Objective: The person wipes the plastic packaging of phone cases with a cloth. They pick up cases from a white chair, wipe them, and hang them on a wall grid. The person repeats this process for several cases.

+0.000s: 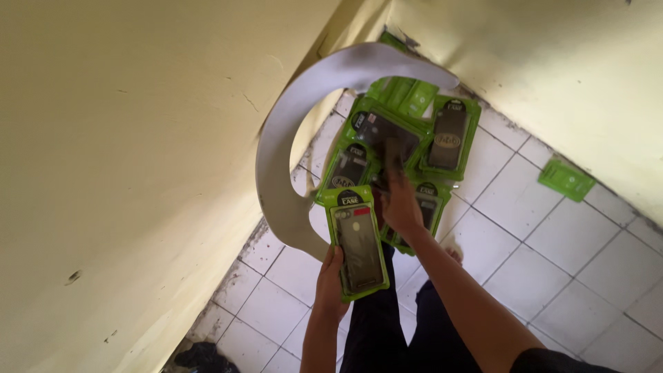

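Head view, looking down into a room corner; pale yellow wall (pixel 117 159) fills the left.

Curved white board (pixel 290 138) arcs from near left up toward the corner, standing over the tiled floor (pixel 552 242).

Left hand (pixel 331 280): closed around the near end of a green blister-packed phone case (pixel 356 242), thumb on the pack's left edge, dark case face up. Pack is lifted clear of the floor, just beside the near end of the board.

Right hand (pixel 399 200): reaching far into the pile of green packs (pixel 394 138) on the floor. It is motion-blurred; cannot tell whether the fingers are spread or pinched, or whether they grip a pack.

Right of the pile, one upright pack (pixel 449 135) lies near the far wall. Well apart at far right, a small green card (pixel 566 179) lies alone by the wall base.

Judgement on handling: packs are slick, stiff plastic and overlap. Taking the topmost one by an edge should avoid dragging its neighbours. The held pack looks steady if kept level; a grip at one end only could let it tip.
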